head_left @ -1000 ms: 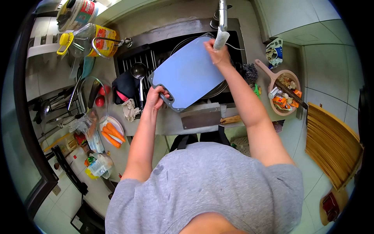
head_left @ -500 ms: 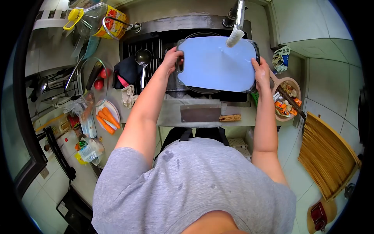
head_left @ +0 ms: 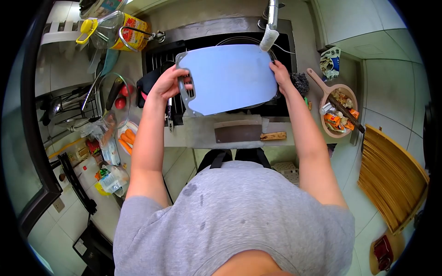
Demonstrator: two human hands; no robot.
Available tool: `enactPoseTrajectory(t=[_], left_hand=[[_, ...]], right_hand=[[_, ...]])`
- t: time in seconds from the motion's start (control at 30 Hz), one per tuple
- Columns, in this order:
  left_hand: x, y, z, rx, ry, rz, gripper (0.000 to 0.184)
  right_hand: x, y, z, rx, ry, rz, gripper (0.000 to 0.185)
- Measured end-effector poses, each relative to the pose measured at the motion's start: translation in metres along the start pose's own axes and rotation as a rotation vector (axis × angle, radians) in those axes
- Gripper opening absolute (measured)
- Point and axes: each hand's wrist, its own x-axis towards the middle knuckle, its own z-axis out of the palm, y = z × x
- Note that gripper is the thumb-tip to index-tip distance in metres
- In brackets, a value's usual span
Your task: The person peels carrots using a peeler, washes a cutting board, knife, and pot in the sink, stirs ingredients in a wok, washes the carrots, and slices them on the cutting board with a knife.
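Light is bright; the fisheye edges bend into black.

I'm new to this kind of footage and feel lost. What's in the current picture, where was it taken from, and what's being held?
There's no machine here, just a person's bare hands. The camera is worn on their head, looking forward and down. The left hand grips a blue cutting board by its handle, fingers through the opening; the right hand holds the opposite end. On the counter nearer the body lies a cleaver. Carrots lie to the left.
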Motion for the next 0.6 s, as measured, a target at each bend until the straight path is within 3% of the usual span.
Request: enactPoseTrajectory(t=[0.13, 0.17, 0.23, 0.37, 0.43, 0.5, 0.53, 0.6], left_hand=[[-0.054, 0.011, 0.028, 0.091, 0.090, 0.168, 0.027], [-0.067, 0.011, 0.039, 0.123, 0.122, 0.227, 0.029], [-0.094, 0.013, 0.070, 0.192, 0.247, 0.317, 0.030], [-0.121, 0.003, 0.086, 0.276, 0.413, 0.430, 0.027], [-0.131, -0.002, 0.088, 0.279, 0.467, 0.537, 0.025], [-0.138, -0.006, 0.087, 0.277, 0.493, 0.549, 0.022], [-0.139, -0.008, 0.085, 0.253, 0.492, 0.586, 0.021], [-0.144, -0.009, 0.097, 0.230, 0.557, 0.658, 0.021]], right_hand=[[0.036, -0.007, -0.012, -0.604, -0.053, -0.228, 0.044], [0.043, -0.016, -0.016, -0.684, 0.013, -0.359, 0.043], [0.054, -0.053, -0.019, -0.756, 0.064, -0.394, 0.042], [0.152, -0.075, -0.029, -0.389, 0.125, -0.203, 0.046], [0.148, -0.118, -0.011, -0.328, 0.288, -0.297, 0.048], [0.192, -0.113, -0.027, -0.020, 0.010, -0.466, 0.054], [0.207, -0.109, -0.033, 0.031, -0.043, -0.439, 0.053], [0.218, -0.101, -0.055, -0.136, -0.064, -0.518, 0.052]])
